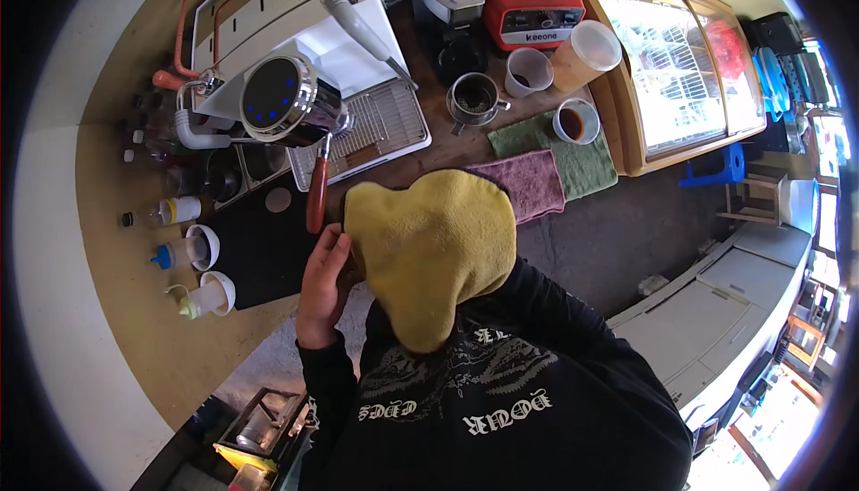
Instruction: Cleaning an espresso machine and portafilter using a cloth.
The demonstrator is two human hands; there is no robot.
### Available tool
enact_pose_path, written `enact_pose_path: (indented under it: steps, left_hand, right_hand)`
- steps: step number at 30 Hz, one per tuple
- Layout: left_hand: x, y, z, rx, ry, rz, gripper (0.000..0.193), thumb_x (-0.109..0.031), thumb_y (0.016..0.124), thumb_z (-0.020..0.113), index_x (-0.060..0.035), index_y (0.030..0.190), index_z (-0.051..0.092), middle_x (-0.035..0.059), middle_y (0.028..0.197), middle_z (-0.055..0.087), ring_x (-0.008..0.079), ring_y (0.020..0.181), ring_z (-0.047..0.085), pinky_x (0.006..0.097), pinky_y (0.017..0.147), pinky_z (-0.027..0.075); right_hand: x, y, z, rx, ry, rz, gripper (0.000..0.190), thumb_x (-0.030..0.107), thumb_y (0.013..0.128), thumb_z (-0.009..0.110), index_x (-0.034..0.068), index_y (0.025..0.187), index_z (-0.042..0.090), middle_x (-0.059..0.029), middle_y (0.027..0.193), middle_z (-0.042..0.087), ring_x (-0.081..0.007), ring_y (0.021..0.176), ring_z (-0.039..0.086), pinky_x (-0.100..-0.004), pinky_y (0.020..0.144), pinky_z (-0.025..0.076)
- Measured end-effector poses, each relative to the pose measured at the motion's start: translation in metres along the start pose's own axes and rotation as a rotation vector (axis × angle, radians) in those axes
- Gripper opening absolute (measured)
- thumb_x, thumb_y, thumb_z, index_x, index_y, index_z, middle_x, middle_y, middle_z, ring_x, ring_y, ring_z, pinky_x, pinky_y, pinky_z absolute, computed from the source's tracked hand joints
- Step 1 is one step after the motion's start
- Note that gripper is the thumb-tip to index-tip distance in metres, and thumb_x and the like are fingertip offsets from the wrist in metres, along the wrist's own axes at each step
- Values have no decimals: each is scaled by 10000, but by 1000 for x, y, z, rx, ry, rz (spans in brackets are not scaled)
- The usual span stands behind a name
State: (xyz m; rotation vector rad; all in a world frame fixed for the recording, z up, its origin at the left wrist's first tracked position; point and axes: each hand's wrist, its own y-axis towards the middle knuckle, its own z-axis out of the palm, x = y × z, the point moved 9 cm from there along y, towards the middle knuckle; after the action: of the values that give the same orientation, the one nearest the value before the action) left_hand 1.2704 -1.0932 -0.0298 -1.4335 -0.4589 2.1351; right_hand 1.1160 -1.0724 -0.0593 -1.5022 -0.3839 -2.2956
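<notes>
A yellow cloth [436, 242] is spread in front of my chest and covers much of the middle of the view. At its left edge is my left hand [324, 289], fingers bent and fingertips against the cloth; whether they pinch it is unclear. My right sleeve [553, 303] runs behind the cloth, which hides my right hand. Just above my left hand, the red-brown handle [317, 197] of a portafilter points towards me from the espresso machine [366, 132]. A folded pink cloth [530, 185] and a green cloth [590, 169] lie on the counter's right part.
A metal cup [474, 98], a plastic cup of dark liquid [576, 123], another plastic cup [529, 72] and a lidded tub [590, 51] stand by a red blender base [533, 4]. A wood-framed display case [627, 122] is at right. Squeeze bottles [205, 296] and a black mat [262, 256] are left.
</notes>
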Motion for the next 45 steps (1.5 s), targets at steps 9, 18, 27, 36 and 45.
enact_pose_path:
  steps: [9, 18, 27, 36, 45]
  left_hand:
    - [20, -8, -17, -233, 291, 58, 172, -172, 957, 532, -26, 1044, 548, 26, 943, 634, 64, 824, 600, 207, 717, 472]
    - [33, -15, -9, -379, 370, 66, 222, -210, 962, 533, -31, 1090, 561, 20, 927, 639, 62, 815, 599, 203, 701, 469]
    - [36, -24, 3, -429, 153, 111, 346, -229, 975, 504, -57, 1274, 476, 53, 1049, 624, 116, 939, 601, 285, 838, 476]
    - [69, -18, 16, -196, 191, 111, 347, -91, 936, 551, 14, 1258, 475, 66, 1174, 584, 139, 1101, 540, 285, 933, 432]
    - [58, 3, 11, -65, 259, 69, 258, -138, 956, 531, 6, 1170, 540, 44, 1016, 632, 96, 944, 579, 245, 848, 444]
  right_hand:
    - [-56, -25, 12, 278, 497, 61, 533, 249, 944, 532, 77, 1408, 334, -111, 1395, 425, -202, 1259, 444, -375, 1059, 366]
    - [-86, -41, 15, 125, 1195, 258, 605, 290, 877, 621, 95, 1392, 369, -106, 1382, 444, -230, 1266, 440, -406, 1061, 363]
    - [-102, -59, -20, 1, 1773, 524, 678, 330, 810, 711, 114, 1375, 404, -100, 1369, 464, -258, 1273, 436, -438, 1062, 359]
    - [-21, -10, -22, 109, 1390, 335, 537, 265, 947, 529, 66, 1407, 334, -109, 1401, 417, -230, 1267, 436, -391, 1060, 364]
    - [11, -16, -46, 35, 1094, 145, 518, 298, 970, 470, 57, 1406, 328, -134, 1427, 377, -261, 1295, 395, -407, 1095, 298]
